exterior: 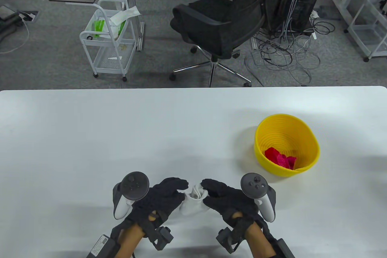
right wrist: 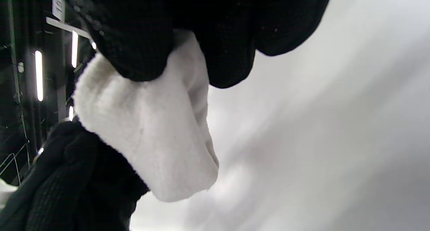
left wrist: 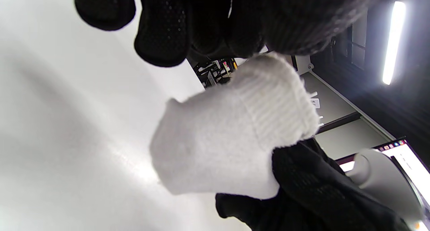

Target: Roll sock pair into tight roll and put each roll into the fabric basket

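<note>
1. Table view: the white counter (exterior: 90, 137) spans the frame.
2. The yellow basket (exterior: 308, 137) stands at right, holding a red sock roll (exterior: 279, 158).
3. The left hand (exterior: 164, 199) pinches the white sock roll (exterior: 192, 202) from its left side.
4. The right hand (exterior: 225, 199) pinches it from the right, near the counter's front edge.

No text, label, brand, number or sign can be read in any view. The monitor (left wrist: 408, 164) at the edge of the left wrist view shows content too blurred to make out.
</note>
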`<state>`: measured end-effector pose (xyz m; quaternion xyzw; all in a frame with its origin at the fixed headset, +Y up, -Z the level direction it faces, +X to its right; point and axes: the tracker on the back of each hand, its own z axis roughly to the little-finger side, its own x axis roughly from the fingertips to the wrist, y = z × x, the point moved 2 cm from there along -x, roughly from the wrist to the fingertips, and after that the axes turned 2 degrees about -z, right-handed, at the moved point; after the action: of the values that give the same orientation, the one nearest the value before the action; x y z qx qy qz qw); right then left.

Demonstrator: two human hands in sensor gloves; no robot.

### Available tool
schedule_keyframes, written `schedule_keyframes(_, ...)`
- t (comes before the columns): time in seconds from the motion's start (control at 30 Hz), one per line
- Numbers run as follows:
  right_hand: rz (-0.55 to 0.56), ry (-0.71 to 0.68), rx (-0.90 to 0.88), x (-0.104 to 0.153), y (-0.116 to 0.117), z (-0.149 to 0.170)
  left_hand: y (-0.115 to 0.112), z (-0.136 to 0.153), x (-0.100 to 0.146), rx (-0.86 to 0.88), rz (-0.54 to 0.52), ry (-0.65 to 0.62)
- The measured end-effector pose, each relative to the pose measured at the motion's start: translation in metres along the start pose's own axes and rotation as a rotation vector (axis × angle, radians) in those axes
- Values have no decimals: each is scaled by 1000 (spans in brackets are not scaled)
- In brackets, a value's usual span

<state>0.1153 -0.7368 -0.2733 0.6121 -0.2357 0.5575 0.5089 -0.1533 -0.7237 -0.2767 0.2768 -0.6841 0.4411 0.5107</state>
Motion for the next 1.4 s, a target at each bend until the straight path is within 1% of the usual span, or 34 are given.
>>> schedule_keyframes(0.03, 14, -5, 5, 1, -2, -1, 1, 1, 0, 2, 0, 4)
schedule_keyframes(0.07, 69, -17, 14, 4, -7, -3, 2, 1, 1, 5, -1, 9)
schedule_keyframes(0.13, 129, -36, 23, 8, -14, -6, 4, 2, 1, 9, -7, 18)
schedule_keyframes(0.2, 221, -63, 72, 13, -24, -12, 5, 2, 2, 17, -8, 19)
schedule_keyframes(0.27, 329, -98, 137, 21, -37, -21, 6, -1, 3, 13, -7, 16)
schedule_keyframes(0.33, 399, -126, 175, 28, -46, -29, 6, -3, 3, 10, -1, 13)
schedule_keyframes(0.4, 491, -144, 197, 36, -64, -41, 7, -5, 5, 8, 4, 10)
schedule_keyframes(0.47, 540, -123, 210, 38, -79, -47, 8, -6, 6, 7, -1, 5)
schedule_keyframes(0.53, 584, -100, 224, 38, -94, -50, 7, -7, 6, 13, 17, -1)
schedule_keyframes(0.57, 624, -77, 225, 38, -105, -52, 7, -7, 6, 14, 19, -2)
schedule_keyframes(0.6, 657, -55, 240, 38, -116, -54, 7, -8, 6, 8, 18, -2)
schedule_keyframes(0.7, 726, -8, 304, 35, -140, -57, 8, -7, 6, -6, 12, 10)
schedule_keyframes(0.73, 736, 3, 304, 34, -144, -56, 8, -7, 6, -6, 15, 11)
schedule_keyframes(0.8, 782, 68, 282, 28, -160, -49, 9, -7, 6, 0, 29, 16)
schedule_keyframes(0.9, 819, 157, 283, 19, -173, -34, 10, -7, 7, -1, 20, 21)
schedule_keyframes(0.97, 838, 192, 290, 16, -178, -27, 11, -7, 6, -1, 24, 25)
schedule_keyframes(1.07, 875, 284, 288, 10, -186, -11, 10, -7, 6, -4, 24, 31)
schedule_keyframes(1.23, 887, 366, 298, -1, -191, 10, 8, -10, 7, -21, 41, 27)
schedule_keyframes(1.33, 881, 403, 326, -6, -190, 19, 7, -11, 7, -30, 43, 22)
schedule_keyframes(1.4, 855, 411, 320, -10, -187, 24, 6, -11, 7, -37, 45, 24)
